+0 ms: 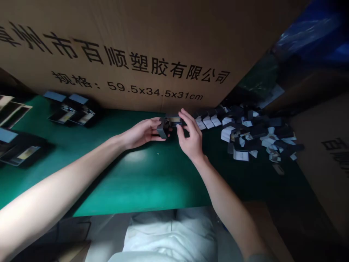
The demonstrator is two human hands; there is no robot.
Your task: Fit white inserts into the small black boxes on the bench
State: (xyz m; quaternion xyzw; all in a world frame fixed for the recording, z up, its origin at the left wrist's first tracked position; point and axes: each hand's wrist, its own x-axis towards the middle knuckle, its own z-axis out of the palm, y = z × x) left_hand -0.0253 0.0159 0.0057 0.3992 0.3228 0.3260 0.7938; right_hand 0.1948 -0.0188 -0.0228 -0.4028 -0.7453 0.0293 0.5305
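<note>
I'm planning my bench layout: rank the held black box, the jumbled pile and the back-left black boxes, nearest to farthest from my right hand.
1. Held black box, at your right hand
2. Jumbled pile, on the right
3. Back-left black boxes, across the table

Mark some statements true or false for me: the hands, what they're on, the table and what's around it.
1. Both hands are at the same small dark box. True.
2. The left hand is empty. False: its grip is on the small dark box.
3. The tabletop is red. False: it is green.
4. A jumbled heap of small boxes lies to the right of the hands. True.
5. The right hand is reaching into that heap. False: it is at the small dark box.
6. A large printed carton stands beyond the hands. True.
</note>
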